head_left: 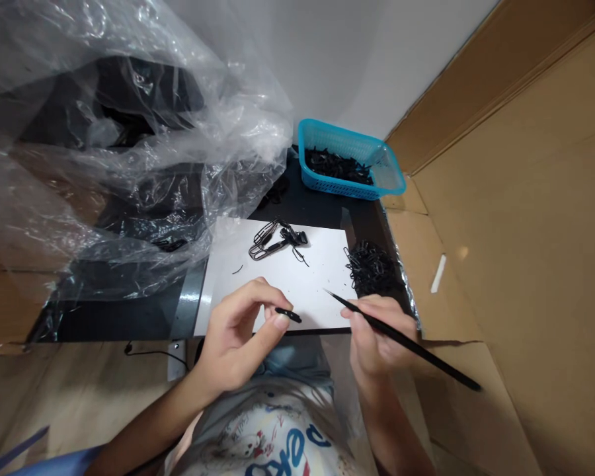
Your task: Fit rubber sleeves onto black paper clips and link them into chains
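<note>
Between the thumb and forefinger of my left hand is a small black part, slim and glossy, whose kind I cannot make out. My right hand grips black pointed tweezers, their fine tip aimed left toward the part but apart from it. Under both hands lies a white sheet. On its far half rests a tangle of black looped frames and strips. Small black scraps are scattered over the paper.
A heap of thin black trimmings sits right of the sheet. Behind it stands a blue basket with many black pieces inside. Crumpled clear plastic covers the left side. A cardboard wall bounds the right.
</note>
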`<state>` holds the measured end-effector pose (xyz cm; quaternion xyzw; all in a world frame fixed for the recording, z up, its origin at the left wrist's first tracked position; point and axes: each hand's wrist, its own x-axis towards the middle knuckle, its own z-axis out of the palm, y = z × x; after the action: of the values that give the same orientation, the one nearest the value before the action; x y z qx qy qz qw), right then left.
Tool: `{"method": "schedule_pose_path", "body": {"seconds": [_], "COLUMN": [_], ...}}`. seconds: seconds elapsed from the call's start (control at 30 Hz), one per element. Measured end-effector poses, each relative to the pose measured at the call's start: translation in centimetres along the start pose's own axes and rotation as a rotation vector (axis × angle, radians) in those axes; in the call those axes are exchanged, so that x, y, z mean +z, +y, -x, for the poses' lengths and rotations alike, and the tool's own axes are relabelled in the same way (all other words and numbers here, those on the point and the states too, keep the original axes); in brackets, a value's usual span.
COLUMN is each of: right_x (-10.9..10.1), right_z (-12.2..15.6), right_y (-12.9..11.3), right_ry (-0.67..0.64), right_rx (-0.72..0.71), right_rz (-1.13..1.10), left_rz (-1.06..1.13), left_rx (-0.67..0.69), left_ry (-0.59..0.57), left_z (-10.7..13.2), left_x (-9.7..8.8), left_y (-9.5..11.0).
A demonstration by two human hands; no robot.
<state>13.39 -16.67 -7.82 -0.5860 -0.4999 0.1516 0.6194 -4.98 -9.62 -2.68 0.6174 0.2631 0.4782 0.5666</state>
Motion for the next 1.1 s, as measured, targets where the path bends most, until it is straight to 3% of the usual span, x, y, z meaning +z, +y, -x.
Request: {"method": "schedule_pose_path", "body": {"seconds": [0.1, 0.2, 0.33, 0.4, 0.53, 0.63, 0.77, 0.87, 0.93, 1.03, 1.1], "right_x": [0.2, -0.1, -1.5, -2.4, -3.5, -3.4, -2.4, -1.4, -0.7, 0.5, 1.2], "right_z": [-0.8, -0.8, -0.5, -0.9, -3.0, -4.7, -5.9, -6.0, -5.8, -5.1, -4.7], "right_y": [2.2, 2.9, 1.8, 1.3, 1.5, 1.7, 1.0, -0.4, -1.8, -3.7, -4.4], "right_ry": [-0.016, -0.093, -0.109, -0.196, -0.511, -0.693, -0.79, -0.688, -0.658, -0.733, -0.733], "right_rx": [-0.161, -0.107, -0.039, 0.106, 0.554, 0.673, 0.582, 0.392, 0.247, 0.066, 0.049], "right_rz": [0.263, 0.409, 0.414, 0.395, 0.307, 0.39, 0.62, 0.704, 0.566, 0.287, 0.168], "left_rz": [-0.05, -0.08, -0.086, -0.093, -0.104, -0.122, -0.165, -0.196, -0.225, -0.261, -0.235], "left_rx": [-0.008, -0.028, -0.05, -0.05, -0.018, -0.017, 0.013, 0.039, 0.045, 0.031, 0.011], "left_ry": [0.045, 0.078, 0.075, 0.067, 0.049, 0.048, 0.052, 0.039, 0.012, -0.027, -0.045], "left_z": [-0.2, -0.4, -0.7, -0.8, -0.8, -0.7, -0.5, -0.4, -0.5, -0.6, -0.7], "left_x": [-0.4, -0.7, -0.7, -0.5, -0.1, 0.0, -0.2, -0.4, -0.4, -0.2, -0.1], "left_y": [-0.6, -1.2, -1.9, -2.0, -1.8, -1.4, -1.2, -1.5, -1.6, -1.6, -1.5]}}
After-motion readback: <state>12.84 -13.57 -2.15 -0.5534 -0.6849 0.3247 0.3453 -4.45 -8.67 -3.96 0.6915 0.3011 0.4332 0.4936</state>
